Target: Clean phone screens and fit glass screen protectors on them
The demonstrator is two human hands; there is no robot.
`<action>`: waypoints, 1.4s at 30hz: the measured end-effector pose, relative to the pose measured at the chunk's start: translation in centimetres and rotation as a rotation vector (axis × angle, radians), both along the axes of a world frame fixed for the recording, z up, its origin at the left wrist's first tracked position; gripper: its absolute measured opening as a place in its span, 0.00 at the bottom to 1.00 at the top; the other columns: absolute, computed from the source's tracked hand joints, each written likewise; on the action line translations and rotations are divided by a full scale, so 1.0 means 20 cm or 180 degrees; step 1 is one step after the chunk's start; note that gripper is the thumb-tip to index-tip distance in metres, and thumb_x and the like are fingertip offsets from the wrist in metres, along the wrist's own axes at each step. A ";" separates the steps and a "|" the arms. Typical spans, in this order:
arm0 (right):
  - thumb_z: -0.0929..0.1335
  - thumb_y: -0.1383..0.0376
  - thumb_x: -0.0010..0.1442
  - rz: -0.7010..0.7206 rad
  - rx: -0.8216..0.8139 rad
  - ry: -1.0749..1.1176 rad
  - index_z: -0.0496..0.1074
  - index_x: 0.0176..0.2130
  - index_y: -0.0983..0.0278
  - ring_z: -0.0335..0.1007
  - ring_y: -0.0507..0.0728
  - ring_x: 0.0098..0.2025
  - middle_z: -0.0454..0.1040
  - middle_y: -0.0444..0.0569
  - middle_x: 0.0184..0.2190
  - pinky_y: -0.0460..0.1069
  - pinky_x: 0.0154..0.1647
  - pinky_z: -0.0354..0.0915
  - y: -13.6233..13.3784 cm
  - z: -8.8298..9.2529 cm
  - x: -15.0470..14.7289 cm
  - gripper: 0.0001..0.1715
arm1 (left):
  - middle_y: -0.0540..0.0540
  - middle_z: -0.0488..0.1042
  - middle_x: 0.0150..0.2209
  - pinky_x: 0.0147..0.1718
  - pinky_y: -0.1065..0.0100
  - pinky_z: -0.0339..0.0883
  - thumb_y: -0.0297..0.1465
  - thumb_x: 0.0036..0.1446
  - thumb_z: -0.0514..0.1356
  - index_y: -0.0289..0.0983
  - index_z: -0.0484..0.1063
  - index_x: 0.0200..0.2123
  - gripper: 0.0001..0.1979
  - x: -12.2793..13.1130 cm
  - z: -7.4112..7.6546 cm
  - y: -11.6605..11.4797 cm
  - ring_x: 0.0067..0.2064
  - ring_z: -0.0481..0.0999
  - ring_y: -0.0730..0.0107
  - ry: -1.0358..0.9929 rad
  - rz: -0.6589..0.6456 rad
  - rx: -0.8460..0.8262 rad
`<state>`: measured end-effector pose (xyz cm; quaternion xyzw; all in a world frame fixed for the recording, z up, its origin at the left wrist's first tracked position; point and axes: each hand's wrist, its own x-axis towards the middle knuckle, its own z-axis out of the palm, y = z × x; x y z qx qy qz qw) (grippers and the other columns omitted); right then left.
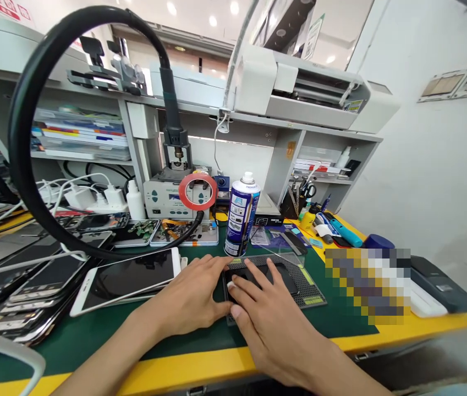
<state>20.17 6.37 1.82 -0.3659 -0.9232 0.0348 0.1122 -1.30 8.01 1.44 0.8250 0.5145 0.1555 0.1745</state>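
Left hand [192,297]: fingers stretched out flat and close together, tips on the left end of the dark phone [287,279]; the hand lies open on it, not closed around it.
Right hand [268,322]: fingers spread, laid flat across the near side and middle of the phone, thumb tip at its near left corner; pressing on top, nothing gripped.
Dark phone: face-flat on the grey gridded work pad [313,289], near the middle of the bench, partly covered by both hands.
Work pad: on the green bench mat [93,341], just in from the yellow table edge [431,330].
Spray can [241,212]: upright, blue and white, just beyond the pad's far left corner.
White-framed phone [130,278]: screen up, left of the left hand, close to it.
Phone stacks [31,289]: piled at the far left.
Red tape ring [197,191]: standing before the hot-air station [163,195], far from the hands.
Black hose [22,137]: wide loop rising at the left.
Blue tool [345,235]: lying on the right, beyond the pad.
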 end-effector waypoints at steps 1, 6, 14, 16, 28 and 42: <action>0.53 0.58 0.74 0.0027 -0.0015 -0.0025 0.67 0.63 0.58 0.41 0.65 0.74 0.68 0.45 0.64 0.71 0.72 0.29 -0.01 0.00 0.01 0.26 | 0.40 0.66 0.65 0.65 0.44 0.55 0.46 0.58 0.60 0.43 0.57 0.68 0.37 0.00 0.00 0.00 0.68 0.59 0.43 0.0003 -0.0001 0.0019; 0.54 0.58 0.74 -0.0046 -0.0010 -0.0063 0.66 0.63 0.56 0.42 0.65 0.73 0.67 0.43 0.64 0.71 0.72 0.31 0.00 -0.02 0.01 0.25 | 0.39 0.65 0.66 0.62 0.45 0.59 0.44 0.58 0.59 0.40 0.58 0.67 0.36 0.01 0.03 -0.01 0.67 0.62 0.43 0.0015 -0.0060 0.0041; 0.54 0.58 0.73 -0.0162 -0.0089 0.0124 0.68 0.60 0.53 0.43 0.64 0.73 0.65 0.47 0.64 0.69 0.72 0.40 0.03 -0.01 0.00 0.23 | 0.39 0.69 0.62 0.61 0.48 0.61 0.47 0.58 0.59 0.41 0.60 0.66 0.35 0.01 0.03 -0.01 0.64 0.66 0.45 -0.0050 -0.0057 0.0119; 0.55 0.59 0.73 -0.0160 -0.0106 0.0151 0.70 0.58 0.53 0.44 0.62 0.73 0.66 0.47 0.62 0.67 0.73 0.42 0.00 -0.01 0.02 0.22 | 0.39 0.68 0.63 0.60 0.48 0.61 0.47 0.58 0.59 0.40 0.59 0.66 0.36 0.01 0.04 -0.01 0.64 0.65 0.44 -0.0015 -0.0065 0.0099; 0.55 0.61 0.73 -0.0248 -0.0136 0.0229 0.71 0.57 0.54 0.40 0.64 0.74 0.62 0.47 0.66 0.68 0.72 0.43 0.06 -0.03 0.00 0.23 | 0.39 0.67 0.64 0.58 0.47 0.63 0.49 0.58 0.59 0.41 0.59 0.66 0.36 0.01 0.05 -0.02 0.65 0.64 0.42 -0.0051 -0.0036 0.0023; 0.59 0.63 0.72 0.0332 0.0515 -0.0173 0.65 0.65 0.58 0.54 0.65 0.70 0.63 0.42 0.66 0.68 0.70 0.53 -0.07 -0.13 0.14 0.24 | 0.38 0.63 0.67 0.61 0.49 0.61 0.45 0.54 0.62 0.40 0.53 0.70 0.42 -0.01 0.09 -0.03 0.68 0.59 0.41 0.0117 -0.0022 -0.0259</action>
